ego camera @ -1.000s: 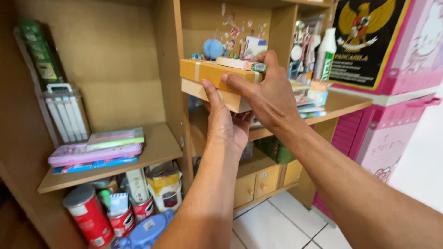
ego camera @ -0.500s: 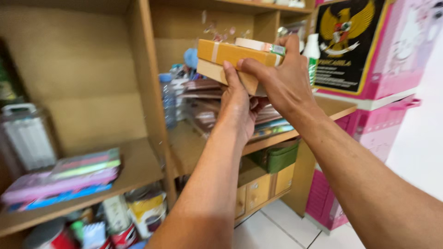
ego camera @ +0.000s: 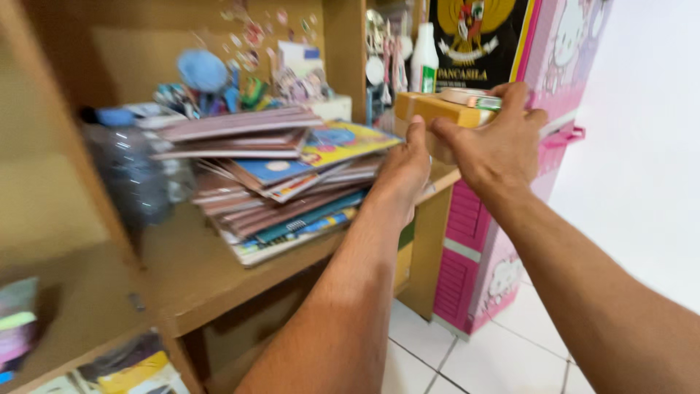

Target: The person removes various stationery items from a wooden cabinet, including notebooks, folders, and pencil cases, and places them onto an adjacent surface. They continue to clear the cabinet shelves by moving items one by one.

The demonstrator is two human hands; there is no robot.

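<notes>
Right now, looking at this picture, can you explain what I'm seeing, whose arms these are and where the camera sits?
The camera is worn on a person's head and looks down along their own two bare arms; there is no machine. Both hands hold a yellow-tan box in front of a wooden shelf. The left hand supports its near side, and the right hand has its grip over the top, where a small flat item with a green edge lies. On the shelf sits a stack of books, with blurred trinkets behind. A pink cabinet stands to the right.
</notes>
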